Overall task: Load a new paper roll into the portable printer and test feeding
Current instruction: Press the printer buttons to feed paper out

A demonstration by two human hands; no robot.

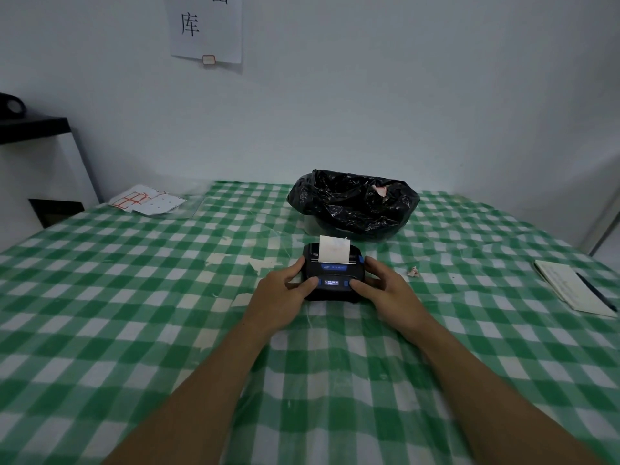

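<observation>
A: Head view: printer position?

B: The printer (pixel 332 272) sits on the checked tablecloth (pixel 134 297), just in front of the black-lined bin (pixel 352 203). A paper strip (pixel 334 249) stands upright out of its slot.

A: Hand state?

B: Left hand (pixel 285 290) and right hand (pixel 382 290) clasp opposite sides of the printer, thumbs resting on its front panel beside the lit display (pixel 332 282).
</observation>
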